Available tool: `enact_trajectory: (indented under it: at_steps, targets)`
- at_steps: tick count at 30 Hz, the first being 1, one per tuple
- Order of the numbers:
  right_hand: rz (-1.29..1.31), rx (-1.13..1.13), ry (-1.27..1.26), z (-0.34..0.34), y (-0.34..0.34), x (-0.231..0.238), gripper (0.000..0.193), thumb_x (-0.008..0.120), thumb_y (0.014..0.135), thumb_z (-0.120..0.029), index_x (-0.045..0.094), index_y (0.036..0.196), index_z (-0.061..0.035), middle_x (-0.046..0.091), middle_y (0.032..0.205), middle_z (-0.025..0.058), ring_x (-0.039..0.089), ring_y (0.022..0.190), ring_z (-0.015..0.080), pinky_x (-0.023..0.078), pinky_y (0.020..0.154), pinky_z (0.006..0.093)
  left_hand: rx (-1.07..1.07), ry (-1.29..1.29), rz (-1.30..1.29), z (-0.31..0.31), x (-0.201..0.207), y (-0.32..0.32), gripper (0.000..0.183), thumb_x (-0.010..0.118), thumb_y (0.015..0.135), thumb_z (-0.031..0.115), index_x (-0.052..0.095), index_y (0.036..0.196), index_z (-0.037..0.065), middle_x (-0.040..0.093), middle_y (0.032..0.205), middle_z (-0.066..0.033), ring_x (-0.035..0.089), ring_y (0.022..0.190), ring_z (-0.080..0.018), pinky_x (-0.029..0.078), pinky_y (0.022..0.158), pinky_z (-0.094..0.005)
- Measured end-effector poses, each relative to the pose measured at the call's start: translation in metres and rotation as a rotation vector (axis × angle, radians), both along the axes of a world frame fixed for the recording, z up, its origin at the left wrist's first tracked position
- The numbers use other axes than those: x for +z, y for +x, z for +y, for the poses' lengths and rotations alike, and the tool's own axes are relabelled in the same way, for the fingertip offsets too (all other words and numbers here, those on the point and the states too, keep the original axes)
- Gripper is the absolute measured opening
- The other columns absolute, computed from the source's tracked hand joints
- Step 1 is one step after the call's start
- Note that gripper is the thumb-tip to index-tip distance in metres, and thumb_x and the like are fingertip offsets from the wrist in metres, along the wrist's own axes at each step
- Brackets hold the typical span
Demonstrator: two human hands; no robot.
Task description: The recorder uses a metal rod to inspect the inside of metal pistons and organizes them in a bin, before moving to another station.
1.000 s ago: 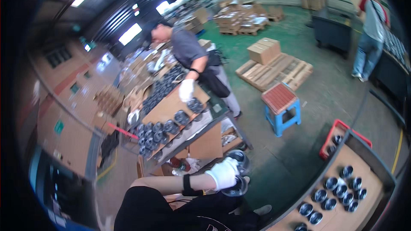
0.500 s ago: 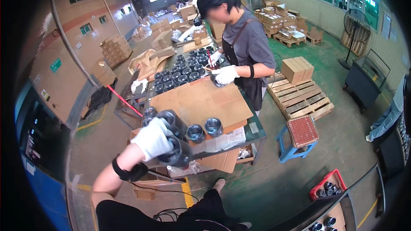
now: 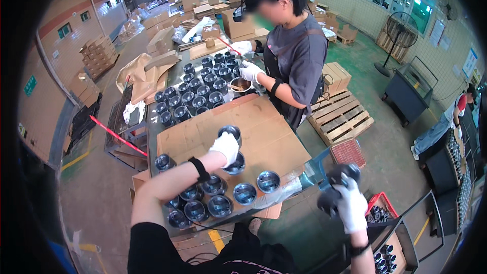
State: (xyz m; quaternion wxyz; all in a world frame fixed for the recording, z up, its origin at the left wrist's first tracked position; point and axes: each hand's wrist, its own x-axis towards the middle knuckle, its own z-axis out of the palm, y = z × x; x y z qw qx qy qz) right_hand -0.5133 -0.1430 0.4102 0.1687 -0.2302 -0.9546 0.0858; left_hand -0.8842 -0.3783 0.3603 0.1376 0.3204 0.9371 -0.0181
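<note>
My left hand (image 3: 224, 148), in a white glove, is closed at a pair of dark, glossy pistons over the cardboard sheet (image 3: 253, 122). One piston (image 3: 231, 132) shows beyond its fingers, another (image 3: 235, 165) on the near side. Off the table's right end, my gloved right hand (image 3: 351, 208) grips two dark pistons (image 3: 345, 174), blurred by motion. Several pistons stand upright at the table's near left corner, among them one piston (image 3: 220, 206). Beside these stand a piston (image 3: 245, 193) and, farther right, a piston (image 3: 268, 181).
Across the table a co-worker (image 3: 299, 56) holds a thin red stick (image 3: 228, 44) near a bowl of brown matter (image 3: 240, 85). Rows of pistons (image 3: 193, 85) stand by them. To the right are a stool (image 3: 348, 153), a pallet (image 3: 342, 116), a red crate (image 3: 381, 205) and a cart (image 3: 406, 253).
My left hand has moved from the near left corner to the middle of the cardboard. My right hand has come into view with pistons. The co-worker's hands have drawn back toward the bowl.
</note>
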Motion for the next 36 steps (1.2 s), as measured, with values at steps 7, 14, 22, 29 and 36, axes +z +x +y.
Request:
enact_trajectory:
  at_steps: [7, 14, 22, 29, 36]
  targets:
    - [-0.078, 0.416, 0.195, -0.015, -0.255, -0.078, 0.019, 0.061, 0.088, -0.015, 0.069, 0.104, -0.0089, 0.071, 0.103, 0.0143, 0.073, 0.082, 0.0321, 0.06, 0.071, 0.0448, 0.01, -0.139, 0.022, 0.009, -0.025, 0.007, 0.035, 0.065, 0.091, 0.018, 0.072, 0.12, 0.001, 0.068, 0.125, -0.022, 0.068, 0.111, -0.0349, 0.058, 0.091, -0.042]
    - [-0.283, 0.136, -0.781, -0.113, -0.353, -0.106, 0.051, 0.047, 0.102, -0.043, 0.074, 0.112, -0.0011, 0.071, 0.115, 0.0279, 0.07, 0.108, 0.044, 0.055, 0.095, 0.0502, 0.219, 0.135, 0.025, -0.04, -0.143, -0.042, 0.032, 0.063, 0.09, 0.018, 0.07, 0.115, -0.002, 0.068, 0.12, -0.0264, 0.067, 0.113, -0.0396, 0.052, 0.1, -0.0495]
    - [0.226, 0.231, -0.423, -0.021, -0.191, -0.039, 0.036, 0.053, 0.099, -0.021, 0.063, 0.132, -0.0112, 0.066, 0.126, 0.0219, 0.069, 0.101, 0.0436, 0.057, 0.087, 0.0495, -0.618, 0.506, -0.03, -0.116, -0.069, -0.038, 0.028, 0.062, 0.089, 0.014, 0.071, 0.113, 0.002, 0.067, 0.122, -0.0238, 0.061, 0.118, -0.0453, 0.049, 0.105, -0.0496]
    - [0.16, -0.928, -0.729, 0.037, 0.229, -0.118, 0.038, 0.055, 0.096, -0.026, 0.07, 0.129, -0.0145, 0.071, 0.125, 0.016, 0.067, 0.118, 0.0353, 0.054, 0.102, 0.0442, 0.393, 0.454, -0.929, -0.035, 0.079, 0.22, 0.04, 0.059, 0.107, 0.024, 0.06, 0.133, -0.006, 0.063, 0.129, -0.0191, 0.067, 0.11, -0.0285, 0.062, 0.091, -0.0374]
    - [0.08, -1.412, -0.933, -0.051, 0.482, -0.292, 0.034, 0.06, 0.095, -0.027, 0.07, 0.125, -0.0135, 0.072, 0.117, 0.0206, 0.067, 0.113, 0.0392, 0.053, 0.1, 0.0482, -0.654, 0.02, -0.835, 0.108, -0.087, 0.391, 0.033, 0.063, 0.1, 0.018, 0.067, 0.127, -0.001, 0.07, 0.121, -0.0176, 0.068, 0.108, -0.0261, 0.058, 0.089, -0.0386]
